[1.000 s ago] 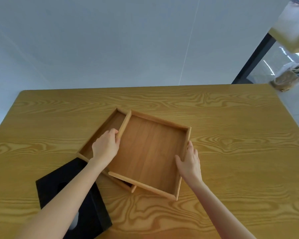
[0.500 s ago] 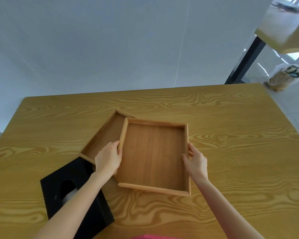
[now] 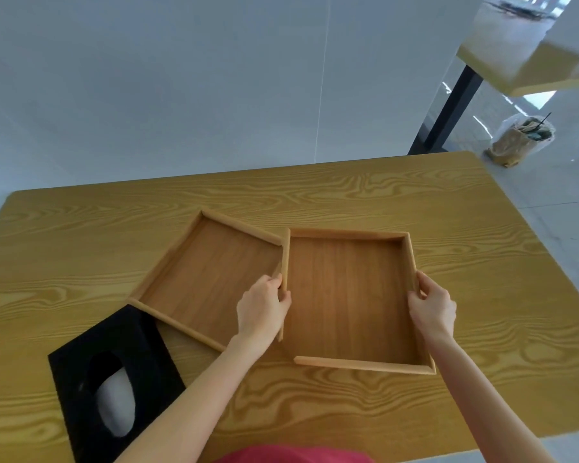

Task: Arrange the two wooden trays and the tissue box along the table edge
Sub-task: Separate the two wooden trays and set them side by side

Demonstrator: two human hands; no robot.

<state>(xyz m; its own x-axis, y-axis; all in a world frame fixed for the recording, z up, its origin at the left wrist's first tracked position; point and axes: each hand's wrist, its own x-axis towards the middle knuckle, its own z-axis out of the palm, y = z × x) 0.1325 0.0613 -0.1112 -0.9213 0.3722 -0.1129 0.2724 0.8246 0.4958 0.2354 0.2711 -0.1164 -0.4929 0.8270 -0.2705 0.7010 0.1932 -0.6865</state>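
Two square wooden trays sit on the yellow wooden table (image 3: pixel 381 195). The right tray (image 3: pixel 345 295) is held by both hands: my left hand (image 3: pixel 263 307) grips its left rim, my right hand (image 3: pixel 432 307) grips its right rim. The tray's left edge overlaps the right corner of the left tray (image 3: pixel 211 272), which lies rotated on the table. A black tissue box (image 3: pixel 114 382) with a white tissue showing in its oval opening rests at the near left, touching the left tray's near corner.
The table's far edge meets a white wall. Beyond the right edge is a glossy floor with a bagged bin (image 3: pixel 518 138), a black post (image 3: pixel 445 108) and another yellow table (image 3: pixel 528 61). A red garment (image 3: pixel 291 456) shows at the bottom.
Both hands have carried the upper tray to the right, off the lower tray, and squared it up. The lower tray is now mostly uncovered. The tissue box has not moved.
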